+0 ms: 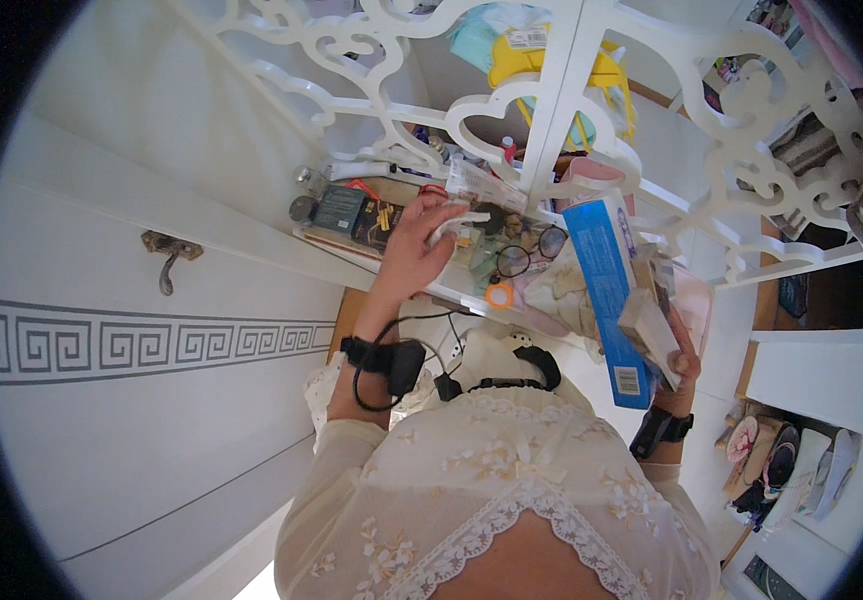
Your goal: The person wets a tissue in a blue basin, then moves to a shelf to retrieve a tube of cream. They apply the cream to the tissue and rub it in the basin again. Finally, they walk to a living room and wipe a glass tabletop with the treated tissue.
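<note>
My left hand (418, 247) pinches a small white object (452, 223), perhaps folded paper or tissue, above the cluttered shelf top (443, 289). At the right, my right hand (685, 354) grips a stack of boxes. A long blue-and-white carton (600, 292) with a printed barcode stands tilted in it, beside a pale beige box (650, 326). Round eyeglasses (514, 261) lie between my hands, near an orange ring-shaped item (499, 296) and a crumpled cream cloth (559, 289). Dark boxes (338, 208) lie left of my left hand.
A white fretwork screen (371, 67) with scrolls and a heart rises behind the shelf. Beyond it hangs a yellow item (518, 56). At left is a white door with a metal handle (167, 262). Footwear (780, 457) fills a cubby at lower right. Black cables (446, 352) hang before me.
</note>
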### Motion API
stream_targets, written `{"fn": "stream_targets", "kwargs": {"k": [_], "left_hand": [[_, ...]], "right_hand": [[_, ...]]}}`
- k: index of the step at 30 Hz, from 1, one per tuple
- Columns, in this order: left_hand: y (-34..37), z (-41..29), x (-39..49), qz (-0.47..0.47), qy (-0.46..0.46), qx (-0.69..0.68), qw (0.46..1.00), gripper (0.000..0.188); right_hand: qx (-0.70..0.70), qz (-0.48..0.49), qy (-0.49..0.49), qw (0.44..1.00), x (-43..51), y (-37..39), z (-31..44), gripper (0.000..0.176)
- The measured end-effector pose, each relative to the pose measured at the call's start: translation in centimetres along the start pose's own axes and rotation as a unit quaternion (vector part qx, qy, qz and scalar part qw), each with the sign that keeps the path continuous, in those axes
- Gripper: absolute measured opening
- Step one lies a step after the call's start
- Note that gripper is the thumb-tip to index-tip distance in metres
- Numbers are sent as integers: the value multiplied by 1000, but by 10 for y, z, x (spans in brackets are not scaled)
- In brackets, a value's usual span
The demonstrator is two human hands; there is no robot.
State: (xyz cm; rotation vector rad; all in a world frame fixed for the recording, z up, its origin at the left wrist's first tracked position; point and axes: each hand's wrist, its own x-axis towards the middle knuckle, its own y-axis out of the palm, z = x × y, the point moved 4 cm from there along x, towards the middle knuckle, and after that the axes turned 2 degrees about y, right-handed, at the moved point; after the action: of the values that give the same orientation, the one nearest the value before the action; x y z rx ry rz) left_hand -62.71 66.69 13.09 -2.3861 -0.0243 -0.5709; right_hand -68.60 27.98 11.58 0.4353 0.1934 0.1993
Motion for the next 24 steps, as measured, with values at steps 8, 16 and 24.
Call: {"fn": "stream_targets", "kwargs": {"k": [8,16,24], "left_hand": [[38,16,59,209,-5,295,933,34],[45,20,49,258,-20,315,913,32],[27,-4,18,209,25,303,929,43]], "right_hand": [[10,-75,10,997,-18,-19,-3,120],[38,-22,1,999,-17,-16,2,112],[-61,-121,-14,991,-17,-16,2,123]]}}
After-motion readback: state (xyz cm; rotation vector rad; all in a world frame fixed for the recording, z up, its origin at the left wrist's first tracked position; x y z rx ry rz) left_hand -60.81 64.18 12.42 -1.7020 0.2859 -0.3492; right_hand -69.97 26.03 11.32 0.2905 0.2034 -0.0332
